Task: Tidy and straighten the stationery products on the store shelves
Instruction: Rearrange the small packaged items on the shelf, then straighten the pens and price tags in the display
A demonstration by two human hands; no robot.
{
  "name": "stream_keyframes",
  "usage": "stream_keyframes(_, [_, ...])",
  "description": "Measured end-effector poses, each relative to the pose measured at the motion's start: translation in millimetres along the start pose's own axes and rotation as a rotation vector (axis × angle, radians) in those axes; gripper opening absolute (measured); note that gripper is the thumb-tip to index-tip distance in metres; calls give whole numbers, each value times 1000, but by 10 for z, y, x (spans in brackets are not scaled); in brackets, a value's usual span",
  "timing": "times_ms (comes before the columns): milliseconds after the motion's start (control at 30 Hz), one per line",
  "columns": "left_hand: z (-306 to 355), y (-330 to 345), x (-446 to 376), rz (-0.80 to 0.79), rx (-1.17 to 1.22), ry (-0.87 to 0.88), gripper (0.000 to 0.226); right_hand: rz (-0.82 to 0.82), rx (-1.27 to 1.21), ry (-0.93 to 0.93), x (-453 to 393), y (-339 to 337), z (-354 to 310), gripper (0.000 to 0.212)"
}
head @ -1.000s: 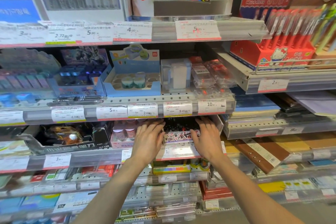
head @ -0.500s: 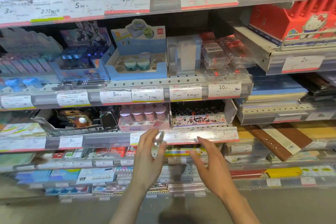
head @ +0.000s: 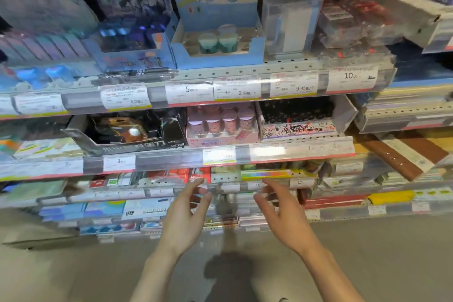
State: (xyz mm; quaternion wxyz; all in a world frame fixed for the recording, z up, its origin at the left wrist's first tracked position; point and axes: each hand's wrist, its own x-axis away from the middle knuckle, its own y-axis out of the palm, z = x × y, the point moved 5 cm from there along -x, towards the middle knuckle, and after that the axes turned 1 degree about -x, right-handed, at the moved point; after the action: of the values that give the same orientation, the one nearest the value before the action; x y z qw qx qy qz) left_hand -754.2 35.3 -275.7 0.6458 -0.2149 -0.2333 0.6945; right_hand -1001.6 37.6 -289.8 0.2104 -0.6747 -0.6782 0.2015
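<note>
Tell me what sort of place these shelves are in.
Most likely the stationery aisle of a shop. White price labels run along the clear shelf-edge strips, a light blue cardboard display box holds small round items, and stacked notebooks fill the shelves on the right.

Both hands hung empty before the shelves, fingers loosely spread, the left hand (head: 186, 213) at 7 o'clock of the pink box (head: 221, 127), the right hand (head: 282, 213) at 6 o'clock of the scribbled pen box (head: 297, 121). A blue box (head: 218, 39) sat at 12 o'clock. The picture was blurred.
</note>
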Motion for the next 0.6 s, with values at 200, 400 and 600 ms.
stream_keyframes(200, [-360, -641, -330, -113, 26, 44, 43, 62, 78, 16, 19, 511, -619, 58])
stream_keyframes(400, [-597, -1277, -417, -152, 38, 191, 24, 151, 124, -7, 78, 953, -1240, 42])
stream_keyframes(600, [-715, -1758, -449, -176, -65, 218, 7, 53, 244, -29, 35, 1134, -1602, 43])
